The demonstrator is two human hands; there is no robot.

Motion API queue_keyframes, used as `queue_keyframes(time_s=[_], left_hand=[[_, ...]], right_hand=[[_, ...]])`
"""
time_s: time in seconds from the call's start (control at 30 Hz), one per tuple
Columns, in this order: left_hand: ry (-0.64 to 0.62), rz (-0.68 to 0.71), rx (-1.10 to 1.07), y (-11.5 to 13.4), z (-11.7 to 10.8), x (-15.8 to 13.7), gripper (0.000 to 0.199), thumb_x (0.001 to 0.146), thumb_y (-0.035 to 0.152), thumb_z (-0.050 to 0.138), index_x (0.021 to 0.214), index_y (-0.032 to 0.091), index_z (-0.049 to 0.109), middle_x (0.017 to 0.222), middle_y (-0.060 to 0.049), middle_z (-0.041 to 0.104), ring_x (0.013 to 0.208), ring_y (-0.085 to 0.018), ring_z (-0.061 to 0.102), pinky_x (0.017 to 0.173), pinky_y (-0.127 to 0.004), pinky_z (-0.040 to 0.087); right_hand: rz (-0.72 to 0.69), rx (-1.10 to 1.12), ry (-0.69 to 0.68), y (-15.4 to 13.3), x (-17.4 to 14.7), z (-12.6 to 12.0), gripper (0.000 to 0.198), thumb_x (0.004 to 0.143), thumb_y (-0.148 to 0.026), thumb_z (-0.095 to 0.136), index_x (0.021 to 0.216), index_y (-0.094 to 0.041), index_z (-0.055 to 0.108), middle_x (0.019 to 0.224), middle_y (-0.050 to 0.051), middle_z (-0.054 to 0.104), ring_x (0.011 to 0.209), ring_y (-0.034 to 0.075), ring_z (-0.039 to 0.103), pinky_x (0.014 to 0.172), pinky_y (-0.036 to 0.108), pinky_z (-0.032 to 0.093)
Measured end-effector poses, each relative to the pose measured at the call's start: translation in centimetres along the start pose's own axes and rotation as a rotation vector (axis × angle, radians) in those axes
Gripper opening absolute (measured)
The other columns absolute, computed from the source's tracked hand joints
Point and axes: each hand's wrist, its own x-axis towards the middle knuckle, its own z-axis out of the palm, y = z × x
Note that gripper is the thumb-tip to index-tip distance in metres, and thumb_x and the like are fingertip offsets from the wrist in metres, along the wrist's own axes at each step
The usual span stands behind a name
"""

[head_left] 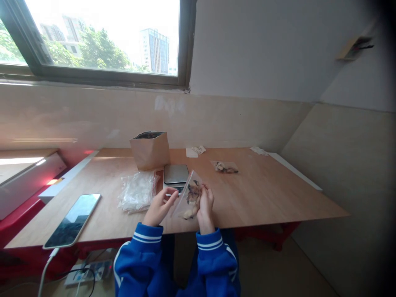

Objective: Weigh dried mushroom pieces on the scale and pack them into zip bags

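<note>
A clear zip-lock bag (189,202) with dried, brown and pale pieces that look like mushrooms is held tilted in front of me, above the table's near edge. My right hand (205,206) grips its right side, fingers closed round the plastic. At the bag's left side, along the zip strip, my left hand (160,207) has thumb and fingertips brought together on the edge. Just behind the bag sits a small digital scale (176,174) with a metal plate, its front partly covered by the bag and my left fingers.
A brown paper bag (150,152), open at the top, stands behind a pile of clear plastic bags (138,192). Another filled bag (225,167) lies to the right. A phone (73,221) with a cable is at the table's left edge. Paper scraps (194,152) lie by the wall.
</note>
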Motion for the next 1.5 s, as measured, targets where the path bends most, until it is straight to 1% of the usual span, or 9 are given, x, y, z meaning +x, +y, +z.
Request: queue_keyframes(time_s=[0.17, 0.33, 0.4, 0.53, 0.63, 0.93, 1.13, 1.27, 1.5], left_hand=[[-0.066, 0.042, -0.042, 0.9, 1.8, 0.1, 0.034, 0.082, 0.047, 0.052, 0.064, 0.018, 0.049, 0.057, 0.004, 0.045, 0.054, -0.01, 0.042, 0.051, -0.022, 0.033], [-0.063, 0.028, -0.201, 1.3, 1.9, 0.1, 0.035, 0.085, 0.045, 0.048, 0.064, 0.018, 0.042, 0.058, 0.005, 0.038, 0.056, -0.01, 0.038, 0.054, -0.023, 0.032], [0.02, 0.028, -0.2, 1.3, 2.0, 0.1, 0.034, 0.085, 0.045, 0.048, 0.064, 0.018, 0.042, 0.061, 0.004, 0.038, 0.059, -0.01, 0.038, 0.056, -0.022, 0.032], [0.17, 0.016, -0.201, 1.1, 2.0, 0.3, 0.034, 0.086, 0.048, 0.045, 0.068, 0.019, 0.045, 0.063, 0.004, 0.04, 0.061, -0.011, 0.04, 0.059, -0.022, 0.035], [0.244, -0.012, -0.192, 0.5, 1.7, 0.4, 0.036, 0.085, 0.052, 0.043, 0.072, 0.019, 0.048, 0.066, 0.003, 0.045, 0.065, -0.012, 0.045, 0.063, -0.023, 0.039], [0.224, -0.103, -0.301, -0.2, 0.9, 0.4, 0.046, 0.085, 0.059, 0.037, 0.068, 0.018, 0.049, 0.061, 0.002, 0.046, 0.059, -0.012, 0.046, 0.057, -0.024, 0.039], [0.17, -0.008, -0.315, 0.5, 0.6, 0.4, 0.032, 0.082, 0.046, 0.052, 0.07, 0.016, 0.052, 0.066, 0.002, 0.047, 0.067, -0.012, 0.047, 0.063, -0.022, 0.04], [0.168, -0.02, -0.334, 0.3, 0.4, 0.3, 0.033, 0.083, 0.046, 0.052, 0.068, 0.016, 0.05, 0.061, 0.004, 0.041, 0.06, -0.009, 0.041, 0.057, -0.021, 0.036], [0.172, -0.067, -0.35, -0.3, 0.3, 0.1, 0.039, 0.083, 0.05, 0.05, 0.063, 0.018, 0.044, 0.051, 0.006, 0.034, 0.046, -0.007, 0.032, 0.043, -0.02, 0.026]], right_hand=[[0.126, -0.01, 0.042, 0.0, -0.8, 0.7, 0.034, 0.077, -0.044, 0.053, 0.1, -0.019, 0.047, 0.099, 0.009, 0.062, 0.088, 0.021, 0.064, 0.075, 0.034, 0.053], [-0.107, -0.26, 0.152, -2.3, -1.9, 1.1, 0.037, 0.081, -0.048, 0.051, 0.102, -0.019, 0.041, 0.101, 0.01, 0.057, 0.086, 0.019, 0.058, 0.075, 0.031, 0.048], [-0.144, -0.297, -0.009, -3.6, -2.6, 1.5, 0.031, 0.085, -0.051, 0.045, 0.09, -0.02, 0.045, 0.086, 0.005, 0.057, 0.075, 0.016, 0.055, 0.067, 0.028, 0.046], [-0.079, -0.33, -0.515, -5.4, -3.8, 2.3, 0.038, 0.084, -0.055, 0.046, 0.069, -0.02, 0.046, 0.06, -0.003, 0.048, 0.054, 0.011, 0.046, 0.051, 0.023, 0.037], [-0.071, -0.37, -0.657, -5.4, -4.3, 2.7, 0.038, 0.08, -0.055, 0.053, 0.066, -0.02, 0.044, 0.055, -0.005, 0.044, 0.049, 0.01, 0.042, 0.046, 0.021, 0.033], [-0.15, -0.448, -0.81, -5.2, -4.9, 3.0, 0.036, 0.084, -0.05, 0.051, 0.066, -0.02, 0.048, 0.058, -0.003, 0.051, 0.053, 0.011, 0.047, 0.05, 0.021, 0.037], [-0.162, -0.408, -0.89, -5.8, -5.3, 3.1, 0.031, 0.091, -0.044, 0.041, 0.086, -0.019, 0.059, 0.072, 0.001, 0.061, 0.062, 0.013, 0.056, 0.056, 0.022, 0.041], [-0.183, -0.43, -0.913, -5.6, -5.3, 3.2, 0.031, 0.092, -0.042, 0.039, 0.095, -0.02, 0.061, 0.077, 0.002, 0.064, 0.066, 0.014, 0.058, 0.058, 0.023, 0.042], [-0.262, -0.457, -0.91, -4.8, -4.8, 3.0, 0.033, 0.094, -0.038, 0.034, 0.082, -0.019, 0.059, 0.072, 0.001, 0.061, 0.066, 0.014, 0.056, 0.061, 0.024, 0.04]])
